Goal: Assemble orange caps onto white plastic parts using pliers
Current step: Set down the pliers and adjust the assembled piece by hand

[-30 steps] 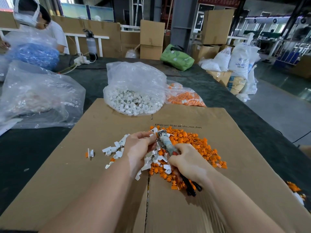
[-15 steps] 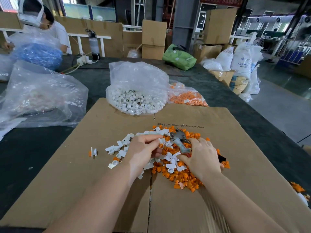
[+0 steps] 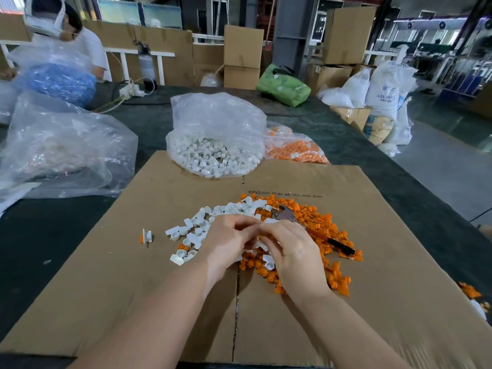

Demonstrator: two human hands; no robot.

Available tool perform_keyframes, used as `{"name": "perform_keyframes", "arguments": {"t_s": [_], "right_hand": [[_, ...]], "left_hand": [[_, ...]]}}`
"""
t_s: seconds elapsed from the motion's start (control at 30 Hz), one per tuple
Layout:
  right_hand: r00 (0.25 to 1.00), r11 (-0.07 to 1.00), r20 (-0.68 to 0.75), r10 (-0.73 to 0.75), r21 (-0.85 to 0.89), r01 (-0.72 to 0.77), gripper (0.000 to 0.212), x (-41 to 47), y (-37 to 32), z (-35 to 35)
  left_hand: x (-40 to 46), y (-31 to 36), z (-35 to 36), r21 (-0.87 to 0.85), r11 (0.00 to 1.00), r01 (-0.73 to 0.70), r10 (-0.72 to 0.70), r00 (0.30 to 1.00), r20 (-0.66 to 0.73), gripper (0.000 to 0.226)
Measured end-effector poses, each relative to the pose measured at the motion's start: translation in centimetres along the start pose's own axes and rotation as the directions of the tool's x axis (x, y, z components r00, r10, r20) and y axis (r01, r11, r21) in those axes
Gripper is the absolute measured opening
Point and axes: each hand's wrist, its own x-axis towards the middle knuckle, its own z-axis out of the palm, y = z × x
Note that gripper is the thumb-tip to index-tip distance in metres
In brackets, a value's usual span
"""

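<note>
My left hand (image 3: 229,241) and my right hand (image 3: 291,249) meet fingertip to fingertip over the mixed pile on the cardboard sheet (image 3: 372,262). Both have curled fingers and pinch a small piece between them, which the fingers mostly hide. Loose white plastic parts (image 3: 197,225) lie to the left of and behind my hands. Loose orange caps (image 3: 314,217) spread to the right and below. The pliers (image 3: 286,213) lie on the orange caps just beyond my right hand, with no hand on them and the dark handles (image 3: 342,247) pointing right.
One joined white-and-orange piece (image 3: 147,236) lies apart on the left. A clear bag of white parts (image 3: 213,155) and a bag of orange caps (image 3: 295,150) stand behind the cardboard. More plastic bags (image 3: 61,145) sit left. A person (image 3: 66,30) works at the far left.
My right hand laid the pliers down on the orange caps, reached into the pile, then came over to meet my left hand. My left hand stayed roughly in place.
</note>
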Motion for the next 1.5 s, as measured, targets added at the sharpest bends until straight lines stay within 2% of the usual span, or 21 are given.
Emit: {"name": "perform_keyframes", "arguments": {"t_s": [0.1, 0.2, 0.3, 0.47, 0.97, 1.07, 1.17, 1.33, 1.5], "right_hand": [[0.999, 0.999, -0.013, 0.048, 0.016, -0.048, 0.008, -0.2, 0.1, 0.2], [0.999, 0.998, -0.014, 0.049, 0.032, -0.048, 0.008, -0.3, 0.0, 0.4], [0.997, 0.992, 0.01, 0.078, 0.102, -0.079, 0.009, -0.4, -0.2, 0.5], [0.989, 0.976, 0.039, 0.142, 0.161, -0.147, 0.015, -0.5, -0.2, 0.1], [0.999, 1.0, 0.041, 0.023, 0.007, -0.023, 0.007, -0.5, -1.7, -0.3], [0.997, 0.999, 0.07, 0.041, -0.008, -0.041, 0.01, -0.5, -1.8, -0.3], [0.982, 0.99, 0.124, 0.139, 0.004, -0.14, 0.011, -0.6, -1.3, -0.3], [0.969, 0.978, 0.137, 0.207, -0.047, -0.202, 0.012, -0.9, -0.5, -0.2], [0.965, 0.976, 0.153, 0.214, -0.062, -0.207, 0.014, -0.9, -0.4, 0.0]], "left_hand": [[-0.4, -0.4, -0.4, 0.009, 1.0, 0.024, -0.025, 0.999, 0.031, 0.028], [-1.1, -1.0, -0.7, 0.196, 0.977, -0.086, 0.073, 0.995, 0.073, 0.041], [-1.4, -1.1, -0.5, 0.353, 0.917, -0.186, 0.185, 0.982, 0.036, 0.034], [-1.7, -1.3, -0.6, 0.336, 0.92, -0.201, 0.221, 0.975, -0.021, 0.032], [-2.4, -2.0, -0.4, 0.451, 0.852, -0.268, 0.324, 0.944, -0.052, 0.026], [-2.6, -2.4, -1.7, 0.456, 0.861, -0.225, 0.303, 0.947, -0.105, 0.028], [-2.5, -2.6, -4.5, 0.43, 0.892, -0.141, 0.276, 0.922, -0.27, 0.034], [-1.7, -3.5, -9.7, 0.61, 0.791, 0.056, 0.3, 0.833, -0.465, 0.016], [-1.4, -5.2, -11.3, 0.662, 0.715, 0.225, 0.24, 0.811, -0.534, 0.015]]}}
